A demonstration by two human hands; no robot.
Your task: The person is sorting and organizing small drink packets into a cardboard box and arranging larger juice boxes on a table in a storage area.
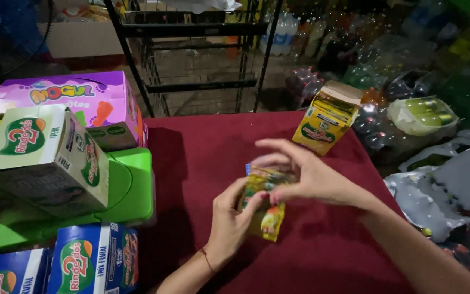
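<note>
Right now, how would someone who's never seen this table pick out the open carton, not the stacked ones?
Start at the dark red tablecloth and go to its far right corner, beyond both hands holding small sachets. There stands a small yellow cardboard carton, tilted, top flap open, packets showing inside. Unlike the bigger closed boxes stacked along the left edge, it stands alone and open.

Probably a shop stockroom, stacked cartons (44, 158), shrink-wrapped bottles (387, 60) (dim)

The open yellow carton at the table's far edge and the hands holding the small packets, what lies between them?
In the head view, only bare red tablecloth lies between the open yellow carton and the right hand.
</note>
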